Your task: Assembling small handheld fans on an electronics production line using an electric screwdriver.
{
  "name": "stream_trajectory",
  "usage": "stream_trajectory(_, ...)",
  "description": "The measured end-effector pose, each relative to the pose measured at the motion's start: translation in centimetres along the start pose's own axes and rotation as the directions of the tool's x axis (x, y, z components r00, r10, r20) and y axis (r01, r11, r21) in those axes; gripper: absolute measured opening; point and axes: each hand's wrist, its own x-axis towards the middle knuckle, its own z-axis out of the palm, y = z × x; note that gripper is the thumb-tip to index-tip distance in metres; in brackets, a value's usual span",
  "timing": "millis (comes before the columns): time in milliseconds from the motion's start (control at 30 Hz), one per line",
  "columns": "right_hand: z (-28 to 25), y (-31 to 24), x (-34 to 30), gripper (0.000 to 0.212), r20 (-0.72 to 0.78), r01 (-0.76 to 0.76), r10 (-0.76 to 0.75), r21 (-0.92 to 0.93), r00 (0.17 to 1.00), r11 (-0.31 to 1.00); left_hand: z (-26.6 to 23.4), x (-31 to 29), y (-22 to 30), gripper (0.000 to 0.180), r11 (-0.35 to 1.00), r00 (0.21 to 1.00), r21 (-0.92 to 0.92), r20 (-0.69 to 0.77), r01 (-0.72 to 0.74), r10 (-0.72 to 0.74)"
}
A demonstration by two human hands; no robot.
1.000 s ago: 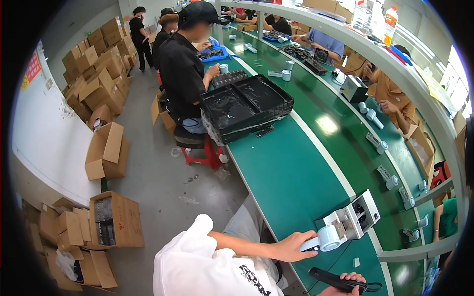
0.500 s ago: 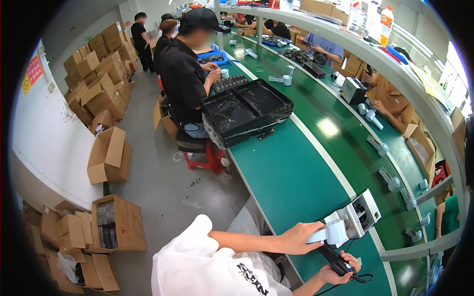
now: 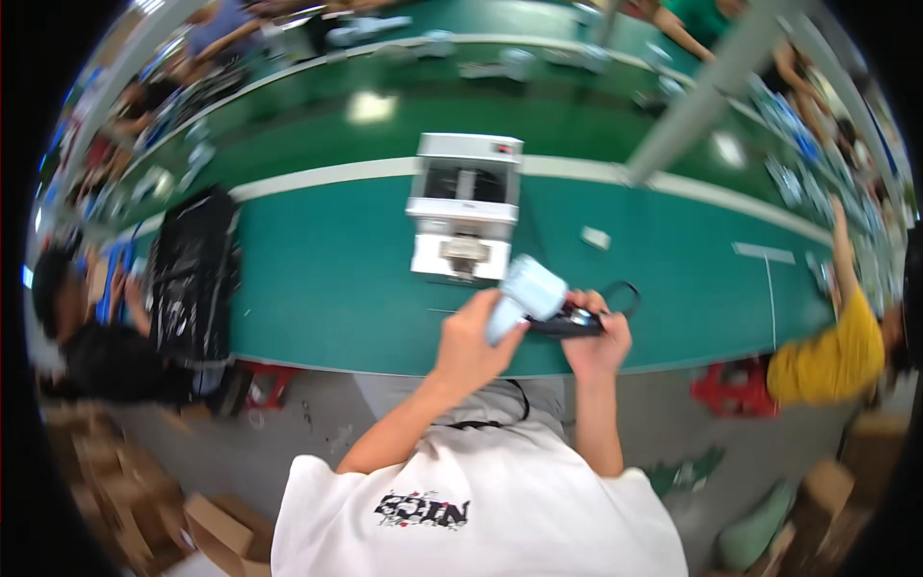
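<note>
Over the near edge of the table, my left hand (image 3: 473,348) is wrapped round the handle of a light blue plastic housing (image 3: 535,288) with a rounded head. My right hand (image 3: 600,343) grips a black corded electric screwdriver (image 3: 569,324), held close to the housing. Whether the two touch is hard to tell because of the blur. Just beyond my left hand stands a white box-shaped screw feeder (image 3: 462,213) with a dark opening.
A small white block (image 3: 596,238) lies on the green table (image 3: 327,279). Left of me is a black plastic-wrapped tray (image 3: 195,279) beside a co-worker in black (image 3: 120,361). A person in yellow (image 3: 832,356) sits at the right. A grey post (image 3: 687,120) rises past the white strip, with more blue housings on the belt beyond.
My view has swung round to the right and now faces the table squarely. Both hands keep their hold; the housing has moved off the feeder's front, nearer the screwdriver.
</note>
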Motion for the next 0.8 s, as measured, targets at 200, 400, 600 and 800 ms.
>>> stream_trajectory(200,-1.3,-1.2,-0.2,0.017,-0.058,0.063,-0.059,0.085,0.997,0.994,2.4,0.8,0.3,0.040,0.999,0.989,0.023,0.142,-0.033,0.029)
stream_trajectory(400,-2.0,-1.5,-0.6,0.015,-0.102,0.080,-0.082,-0.023,0.991,0.997,3.4,1.6,1.4,0.040,0.993,0.977,0.056,0.194,-0.099,0.086)
stream_trajectory(600,-1.0,-1.4,-0.8,0.012,-0.225,0.066,-0.051,0.061,0.973,0.996,3.9,2.5,2.4,0.041,0.977,0.945,0.066,0.274,-0.202,0.177)
stream_trajectory(800,-1.9,-1.4,-0.8,0.016,-0.169,0.058,-0.050,0.039,0.984,0.998,4.1,1.9,2.0,0.041,0.989,0.956,-0.006,0.255,-0.150,0.146)
